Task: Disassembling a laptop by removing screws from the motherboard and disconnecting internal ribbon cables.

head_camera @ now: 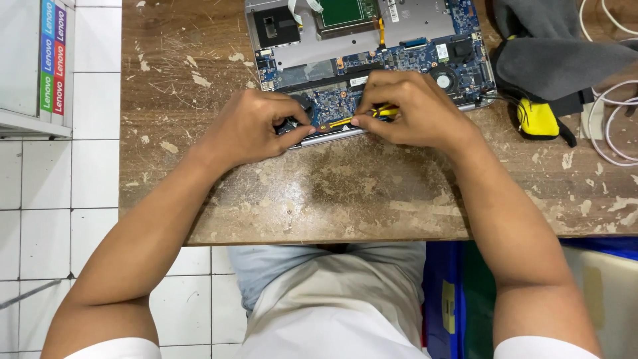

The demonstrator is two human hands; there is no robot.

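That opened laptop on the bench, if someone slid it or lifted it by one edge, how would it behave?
The opened laptop lies flat and wide on the worn wooden bench, so it would probably slide, not tip. With its circuit board and small fan bare, it looks fragile to touch. The left hand and right hand rest on its near edge, which likely keeps it steady.

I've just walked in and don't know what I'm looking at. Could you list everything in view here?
Opened laptop: one, blue circuit board and grey metal, far middle of table.
Yellow tool: one, mostly hidden, on the board's near edge.
Grey cloth: one, far right.
Yellow-black item: one, beneath the cloth.
White cables: several, right edge.
Wooden table: one, brown, worn.
White box: one, far left.
Left hand: on the board.
Right hand: pinching the yellow tool.
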